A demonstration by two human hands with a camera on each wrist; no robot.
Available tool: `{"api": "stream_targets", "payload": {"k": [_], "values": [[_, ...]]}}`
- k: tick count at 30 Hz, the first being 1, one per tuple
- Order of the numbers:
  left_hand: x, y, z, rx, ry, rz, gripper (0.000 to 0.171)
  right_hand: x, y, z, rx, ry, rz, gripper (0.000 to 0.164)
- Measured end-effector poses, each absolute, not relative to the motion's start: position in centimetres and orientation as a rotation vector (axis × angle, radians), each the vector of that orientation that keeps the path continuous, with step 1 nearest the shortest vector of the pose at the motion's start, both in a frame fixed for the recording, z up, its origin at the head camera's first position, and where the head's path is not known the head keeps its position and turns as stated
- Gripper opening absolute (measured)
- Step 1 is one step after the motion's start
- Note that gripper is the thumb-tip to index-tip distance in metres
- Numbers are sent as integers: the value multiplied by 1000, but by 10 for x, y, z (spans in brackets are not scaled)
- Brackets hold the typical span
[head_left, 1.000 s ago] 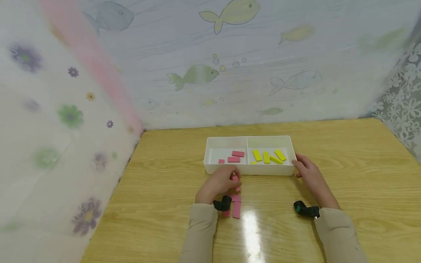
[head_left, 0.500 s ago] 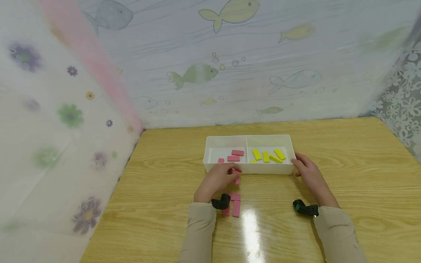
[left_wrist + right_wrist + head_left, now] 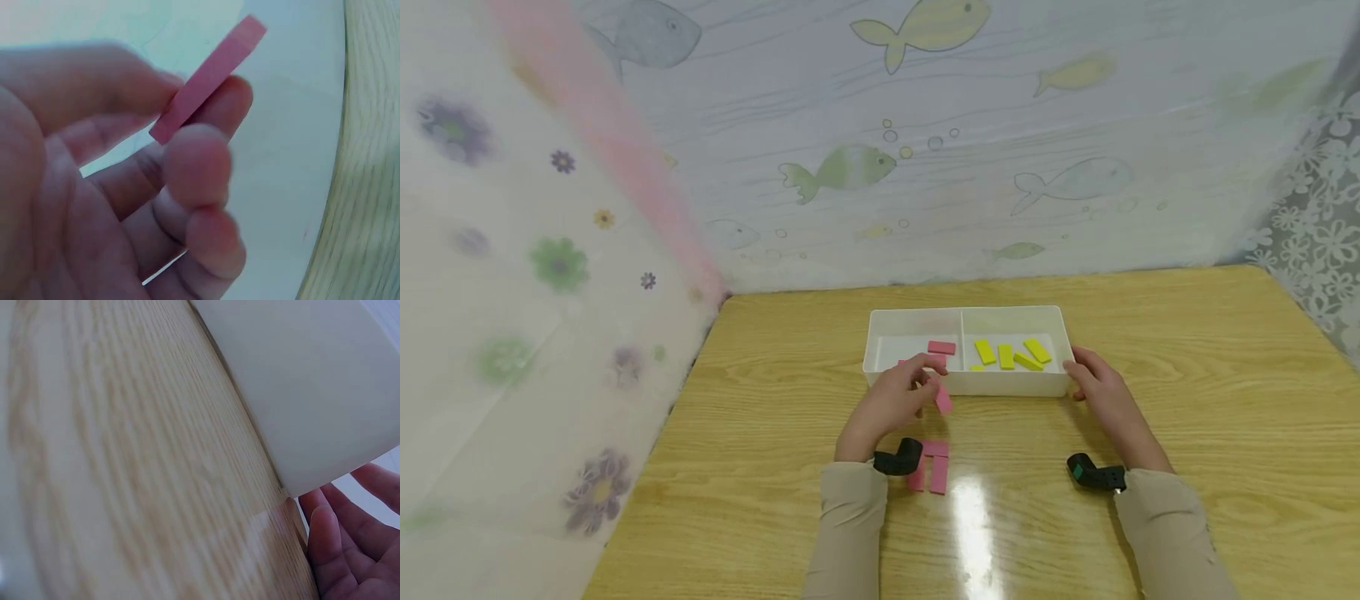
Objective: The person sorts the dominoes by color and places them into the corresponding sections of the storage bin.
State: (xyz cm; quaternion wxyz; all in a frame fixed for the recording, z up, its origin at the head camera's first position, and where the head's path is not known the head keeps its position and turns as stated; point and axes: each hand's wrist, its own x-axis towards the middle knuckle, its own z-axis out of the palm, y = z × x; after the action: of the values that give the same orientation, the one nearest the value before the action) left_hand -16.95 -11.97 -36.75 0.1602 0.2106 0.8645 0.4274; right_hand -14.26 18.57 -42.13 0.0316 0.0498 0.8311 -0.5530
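My left hand pinches a small pink rectangular block between its fingertips, just in front of the white two-compartment box. In the head view that block hangs tilted by the box's front wall. My right hand holds the box's front right corner, thumb at the front and fingers along the end wall. Closer to me, several pink blocks lie together on the table, one crosswise above two lengthwise; my left wrist camera partly covers them.
In the box's left compartment lie a few pink blocks, partly behind my left fingers. The right one holds several yellow blocks. A divider separates them. Behind the wooden table stands a wall covering with fish drawings.
My left hand has moved slightly toward the box with the pink block, away from the blocks on the table, and the block has tilted. My right hand stays at the box's corner.
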Motion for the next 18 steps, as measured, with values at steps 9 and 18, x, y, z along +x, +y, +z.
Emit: {"api": "stream_targets", "payload": {"k": [9,18], "values": [[-172,-128,-368,547,2487,1305,7,-144,186,-422,161,2546,-1702,62],[-174,-132,-366,398,2584,1382,11,-143,186,-421,147,2556,-1706,62]]}}
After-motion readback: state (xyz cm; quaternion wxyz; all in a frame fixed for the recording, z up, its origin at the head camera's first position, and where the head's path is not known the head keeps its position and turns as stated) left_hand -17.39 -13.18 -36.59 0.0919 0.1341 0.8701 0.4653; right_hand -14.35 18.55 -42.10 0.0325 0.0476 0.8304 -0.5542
